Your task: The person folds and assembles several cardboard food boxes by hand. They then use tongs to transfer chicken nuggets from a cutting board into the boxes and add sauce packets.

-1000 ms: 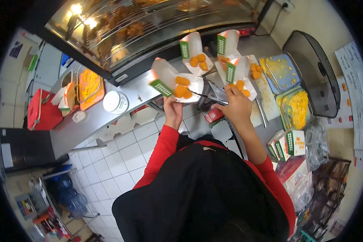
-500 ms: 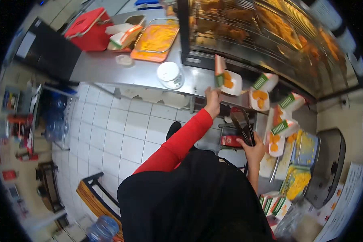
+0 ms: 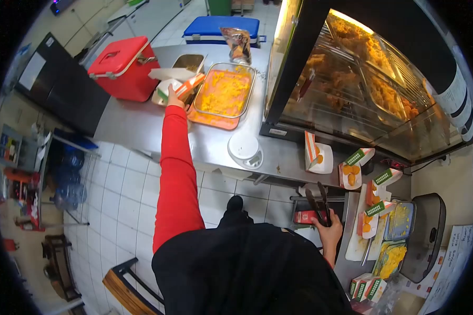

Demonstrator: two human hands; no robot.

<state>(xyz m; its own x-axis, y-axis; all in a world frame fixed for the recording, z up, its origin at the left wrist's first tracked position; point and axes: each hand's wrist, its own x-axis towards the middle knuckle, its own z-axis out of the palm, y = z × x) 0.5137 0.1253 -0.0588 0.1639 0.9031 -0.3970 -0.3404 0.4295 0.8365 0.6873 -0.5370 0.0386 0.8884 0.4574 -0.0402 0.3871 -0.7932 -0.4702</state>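
My left hand (image 3: pixel 175 98) reaches far forward to a white, orange and green paper food box (image 3: pixel 165 90). Its fingers appear closed on the box's near edge, though they are partly hidden. Just right of it lies a wire-rimmed tray of yellow food (image 3: pixel 227 92) on an orange board. Low on the right, my right hand (image 3: pixel 329 231) grips dark tongs (image 3: pixel 317 200), with their tips apart and nothing between them. Near the tongs, several open paper boxes with orange pieces stand along the counter, among them one box (image 3: pixel 320 159) and another (image 3: pixel 350 175).
A heated display cabinet (image 3: pixel 347 79) with fried food stands on the right. A red cooler (image 3: pixel 122 68) is at the counter's left, a blue cooler (image 3: pixel 220 29) behind. A white-lidded tub (image 3: pixel 244 147) sits near the front edge. Yellow food fills containers (image 3: pixel 390 261) at right.
My left hand has moved from the orange-filled boxes, forward and left to the paper box beside the tray. The view has shifted. My right hand still holds the tongs.
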